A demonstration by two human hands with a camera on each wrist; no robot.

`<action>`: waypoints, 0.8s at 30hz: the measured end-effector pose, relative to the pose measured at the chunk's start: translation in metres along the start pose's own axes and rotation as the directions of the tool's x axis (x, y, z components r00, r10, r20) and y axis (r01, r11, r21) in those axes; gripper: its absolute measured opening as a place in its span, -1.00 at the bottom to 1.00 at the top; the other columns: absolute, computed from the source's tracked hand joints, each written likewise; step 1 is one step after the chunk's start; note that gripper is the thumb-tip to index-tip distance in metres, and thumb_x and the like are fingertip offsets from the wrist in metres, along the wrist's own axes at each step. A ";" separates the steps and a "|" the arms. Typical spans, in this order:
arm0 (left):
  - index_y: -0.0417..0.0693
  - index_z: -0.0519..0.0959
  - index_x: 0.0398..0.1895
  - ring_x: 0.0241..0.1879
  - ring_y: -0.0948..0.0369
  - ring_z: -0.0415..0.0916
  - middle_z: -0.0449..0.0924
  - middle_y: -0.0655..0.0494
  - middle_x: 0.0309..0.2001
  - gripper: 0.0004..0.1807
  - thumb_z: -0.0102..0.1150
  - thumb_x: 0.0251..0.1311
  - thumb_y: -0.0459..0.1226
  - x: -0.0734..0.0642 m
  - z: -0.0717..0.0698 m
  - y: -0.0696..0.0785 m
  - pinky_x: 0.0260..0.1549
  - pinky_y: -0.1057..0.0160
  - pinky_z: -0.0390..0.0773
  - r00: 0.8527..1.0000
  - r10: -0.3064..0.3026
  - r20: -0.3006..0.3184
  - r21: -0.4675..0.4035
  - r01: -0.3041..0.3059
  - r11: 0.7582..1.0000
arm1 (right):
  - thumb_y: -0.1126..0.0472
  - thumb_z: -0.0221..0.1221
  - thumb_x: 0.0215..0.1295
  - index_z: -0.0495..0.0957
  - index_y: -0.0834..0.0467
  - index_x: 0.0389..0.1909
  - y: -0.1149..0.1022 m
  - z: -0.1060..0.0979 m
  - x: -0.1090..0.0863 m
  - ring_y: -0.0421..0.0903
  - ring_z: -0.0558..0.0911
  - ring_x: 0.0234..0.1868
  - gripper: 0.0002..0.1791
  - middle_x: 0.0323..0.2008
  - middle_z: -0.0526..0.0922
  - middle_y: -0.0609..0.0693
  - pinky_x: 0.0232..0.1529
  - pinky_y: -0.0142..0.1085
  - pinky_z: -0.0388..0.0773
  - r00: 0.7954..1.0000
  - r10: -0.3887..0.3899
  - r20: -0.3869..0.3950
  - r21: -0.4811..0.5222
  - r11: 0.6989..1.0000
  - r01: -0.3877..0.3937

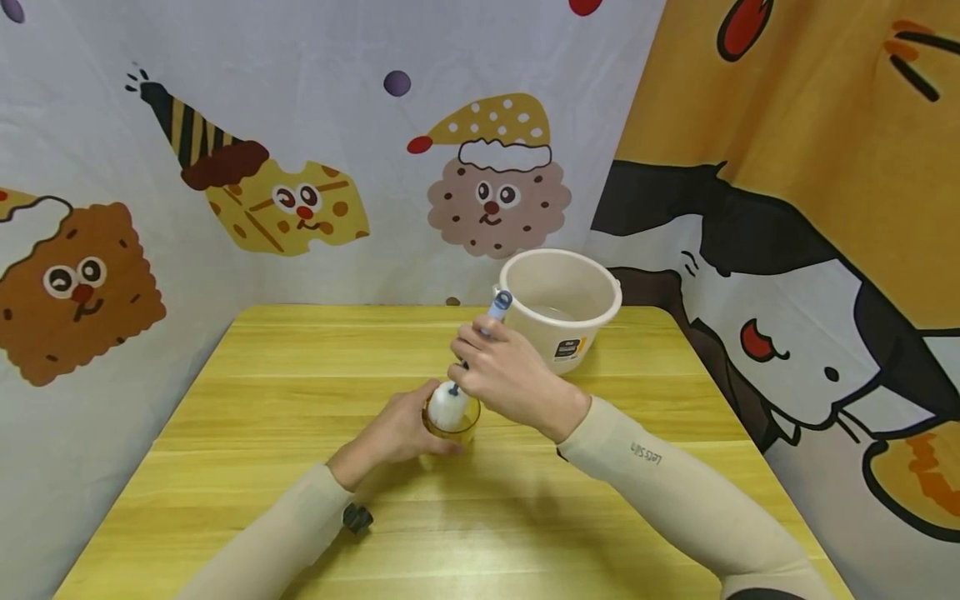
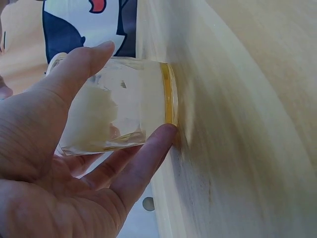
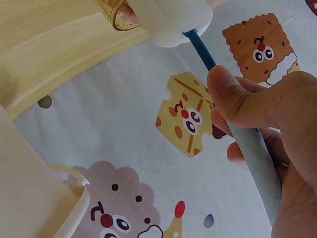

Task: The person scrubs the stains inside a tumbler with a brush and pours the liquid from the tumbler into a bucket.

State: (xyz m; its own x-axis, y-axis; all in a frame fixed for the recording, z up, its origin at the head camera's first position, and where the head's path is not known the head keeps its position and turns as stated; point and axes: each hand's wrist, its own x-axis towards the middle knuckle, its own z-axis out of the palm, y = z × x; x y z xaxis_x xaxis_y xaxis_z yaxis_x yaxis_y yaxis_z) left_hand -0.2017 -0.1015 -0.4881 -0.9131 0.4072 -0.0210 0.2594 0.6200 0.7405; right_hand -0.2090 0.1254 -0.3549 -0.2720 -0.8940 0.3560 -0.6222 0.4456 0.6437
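Observation:
An amber-tinted clear glass cup (image 2: pixel 131 106) stands on the wooden table. My left hand (image 1: pixel 397 427) holds it from the left side, thumb on one side and fingers on the other. In my right hand (image 1: pixel 498 367) is a cup brush with a white sponge head (image 1: pixel 447 406) and a grey-blue handle (image 3: pixel 252 148). The brush slants down to the left, and its sponge sits in the mouth of the cup. Through the cup's wall, the left wrist view shows the pale sponge in the upper part. My right thumb and fingers wrap the handle.
A cream plastic bucket (image 1: pixel 517 329) with a dark label stands at the table's back right, just beyond my right hand. The yellow wooden table (image 1: pixel 300 358) meets a printed cloth backdrop (image 1: pixel 315 92) behind it and at the right. A small black object (image 1: pixel 357 518) shows at my left wrist.

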 end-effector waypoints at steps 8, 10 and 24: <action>-0.01 0.53 0.54 0.09 0.14 0.77 0.83 0.04 0.18 0.00 0.90 0.09 0.02 0.000 0.000 -0.001 0.11 -0.04 0.79 1.000 -0.004 -0.001 0.000 0.004 1.000 | 0.25 0.62 0.31 0.89 -0.13 -0.26 0.001 0.001 0.000 -0.06 0.71 0.11 -0.82 -0.08 0.85 -0.13 0.42 -0.14 0.48 1.000 0.008 0.029 0.002 1.000 -0.008; -0.01 0.52 0.56 0.10 0.14 0.77 0.82 0.04 0.20 0.01 0.90 0.10 0.03 0.000 0.000 -0.001 0.13 -0.04 0.79 1.000 -0.004 0.000 0.001 0.004 1.000 | 0.24 0.62 0.33 0.89 -0.13 -0.26 0.001 0.002 0.000 -0.06 0.71 0.11 -0.83 -0.08 0.86 -0.13 0.42 -0.14 0.48 0.999 0.009 0.040 0.000 1.000 -0.009; 0.00 0.52 0.58 0.13 0.11 0.78 0.82 0.02 0.22 0.03 0.90 0.10 0.02 0.001 0.000 -0.001 0.16 -0.08 0.80 1.000 -0.009 0.008 0.011 0.009 1.000 | 0.20 0.59 0.41 0.90 -0.14 -0.24 0.004 0.005 -0.003 -0.05 0.72 0.14 -0.88 -0.04 0.87 -0.11 0.41 -0.13 0.48 0.999 0.013 0.051 -0.025 1.000 -0.012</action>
State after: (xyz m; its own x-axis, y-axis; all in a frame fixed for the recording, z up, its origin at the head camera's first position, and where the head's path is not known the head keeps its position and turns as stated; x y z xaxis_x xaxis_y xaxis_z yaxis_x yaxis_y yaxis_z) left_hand -0.2028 -0.1013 -0.4887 -0.9128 0.4070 -0.0335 0.2546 0.6313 0.7326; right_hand -0.2143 0.1294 -0.3565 -0.3175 -0.8893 0.3291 -0.6002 0.4571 0.6563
